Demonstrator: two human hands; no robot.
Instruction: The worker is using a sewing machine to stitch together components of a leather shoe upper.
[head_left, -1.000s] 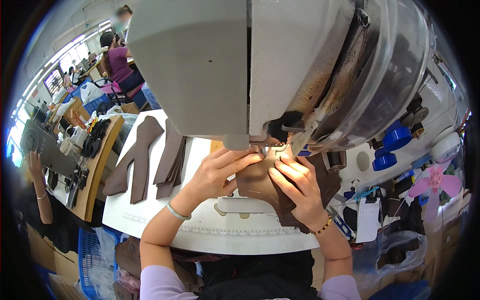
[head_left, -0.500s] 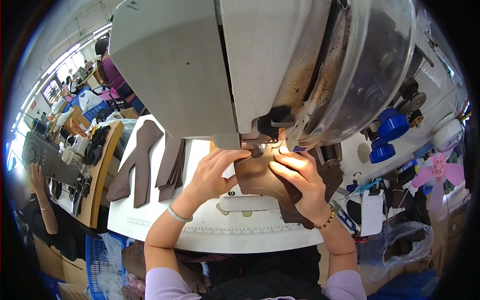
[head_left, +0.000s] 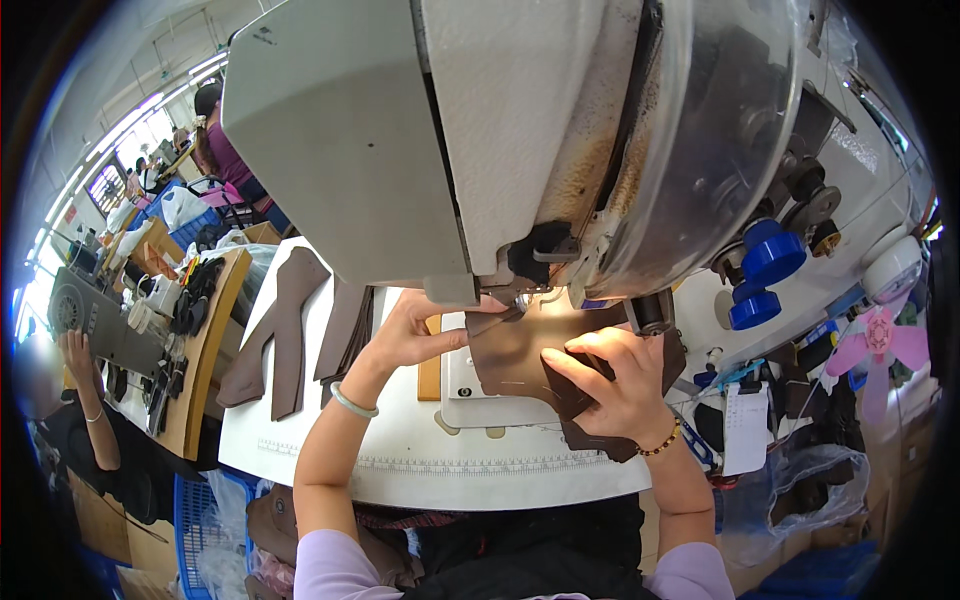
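Observation:
A brown leather-like piece [head_left: 510, 358] lies under the needle area of a large pale sewing machine [head_left: 345, 140], lit by its lamp. At the piece's upper left edge, my left hand [head_left: 412, 328] holds it, index finger near the presser foot [head_left: 522, 300] and thumb at the side edge. My right hand [head_left: 622, 385] rests on the piece to the right of the foot, fingers spread and pressing it down. The piece's darker right part shows beyond that hand. The machine head hides the needle.
Left of the machine, more brown cut pieces [head_left: 300, 330] lie on the white table [head_left: 400, 475], which has a ruler strip along its front. Blue knobs [head_left: 772, 252] and a pink fan [head_left: 876, 340] stand right. A blue crate [head_left: 195, 520] sits lower left; another person's hand [head_left: 75, 352] is far left.
My right hand has slid a little down and right over the piece, its fingers spreading. The left hand has shifted slightly left, its thumb now straighter. The view has moved slightly.

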